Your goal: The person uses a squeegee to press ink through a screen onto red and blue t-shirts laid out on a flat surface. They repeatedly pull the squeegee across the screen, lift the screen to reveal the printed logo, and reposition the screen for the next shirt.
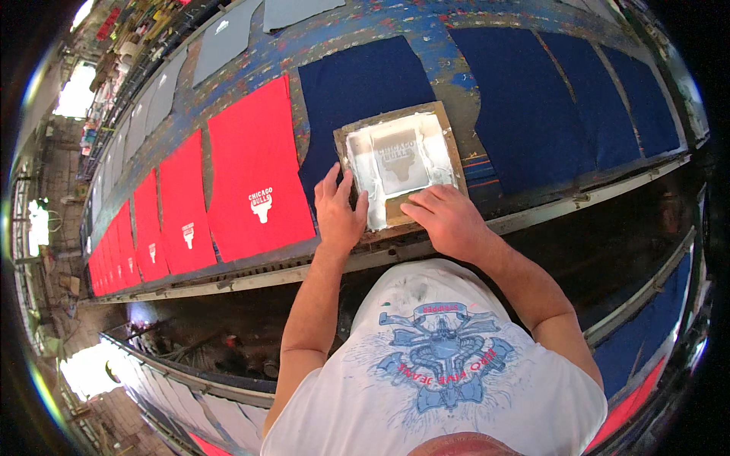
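A wooden screen-printing frame (455, 156) with a pale, ink-smeared mesh and stencil lies tilted slightly over a navy fabric piece (357, 76). My left hand (341, 209) grips the frame's left side, fingertips along its outer edge. On the near edge, my right hand (445, 216) has bent fingers closed over the wood toward the right corner. Just left lies a red fabric piece (255, 144) bearing a white printed emblem, with several more red printed pieces (179, 197) continuing down the long table.
The long paint-spotted table (433, 30) also bears grey pieces (220, 45) at the back and navy pieces (525, 99) on the right. Its metal rail (190, 286) runs along my side. Another table with pale pieces (175, 403) and navy fabric (639, 327) stands behind me.
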### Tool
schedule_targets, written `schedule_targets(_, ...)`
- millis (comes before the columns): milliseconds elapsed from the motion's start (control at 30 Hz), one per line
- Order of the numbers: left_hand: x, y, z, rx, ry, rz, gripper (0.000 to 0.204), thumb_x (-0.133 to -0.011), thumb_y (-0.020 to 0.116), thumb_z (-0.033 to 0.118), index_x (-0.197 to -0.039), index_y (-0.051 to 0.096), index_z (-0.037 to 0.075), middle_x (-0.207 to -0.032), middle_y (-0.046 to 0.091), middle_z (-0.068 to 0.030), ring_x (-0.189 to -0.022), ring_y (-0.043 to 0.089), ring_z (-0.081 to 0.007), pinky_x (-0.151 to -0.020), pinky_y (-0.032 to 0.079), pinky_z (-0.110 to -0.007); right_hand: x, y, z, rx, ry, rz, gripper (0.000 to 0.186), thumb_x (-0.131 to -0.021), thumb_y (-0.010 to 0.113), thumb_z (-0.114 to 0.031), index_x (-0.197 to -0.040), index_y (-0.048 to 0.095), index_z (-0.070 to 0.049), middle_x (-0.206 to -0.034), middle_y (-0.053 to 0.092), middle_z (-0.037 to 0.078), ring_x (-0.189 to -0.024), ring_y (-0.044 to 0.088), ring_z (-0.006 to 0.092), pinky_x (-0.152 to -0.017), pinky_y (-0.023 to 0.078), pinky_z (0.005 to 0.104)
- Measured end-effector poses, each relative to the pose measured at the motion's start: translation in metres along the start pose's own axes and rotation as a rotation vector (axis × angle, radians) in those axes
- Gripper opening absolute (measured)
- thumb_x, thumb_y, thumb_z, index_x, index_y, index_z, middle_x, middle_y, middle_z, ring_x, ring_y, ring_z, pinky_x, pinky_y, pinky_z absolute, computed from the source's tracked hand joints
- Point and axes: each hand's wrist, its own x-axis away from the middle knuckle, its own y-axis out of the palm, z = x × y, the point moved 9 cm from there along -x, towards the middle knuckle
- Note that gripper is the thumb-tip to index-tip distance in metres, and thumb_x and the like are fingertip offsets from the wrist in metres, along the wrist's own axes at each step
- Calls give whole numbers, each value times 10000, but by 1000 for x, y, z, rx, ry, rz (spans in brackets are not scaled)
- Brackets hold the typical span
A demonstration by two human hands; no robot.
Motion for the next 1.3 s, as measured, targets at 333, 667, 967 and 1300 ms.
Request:
schedule_targets(333,-19,6,1,-84,21,-227,359,-946,747,152,-1245,755,-46,-1540,681,-193,-1015,762,-341,-890,626,-504,-21,-3,5,-84,211,-123,373,-903,663,21,-1253,786,-21,-1152,782,181,-1175,711,419,-1043,573,522)
schedule_targets(667,-22,11,-3,-151,51,-304,377,-879,706,84,-1217,754,-76,-1508,688,-240,-933,778,-335,-817,654,-466,-3,26,-2,108,89,7,490,-865,706,35,-1347,769,-30,-1349,727,141,-1286,689,373,-1125,553,495)
schedule_targets(967,-28,10,2,-162,4,-325,416,-861,714,61,-1247,749,-90,-1476,700,-238,-917,778,-325,-814,659,-454,-94,26,65,52,64,11,432,-905,661,23,-1317,779,-29,-1313,743,168,-1257,689,379,-1101,551,517)
schedule_targets(1300,-28,8,5,-172,-44,-288,394,-848,728,59,-1213,745,-88,-1466,710,-236,-900,774,-316,-806,657,-448,-126,21,77,46,-22,-99,427,-912,688,-9,-1327,781,-41,-1214,766,150,-1181,705,362,-1050,563,508)
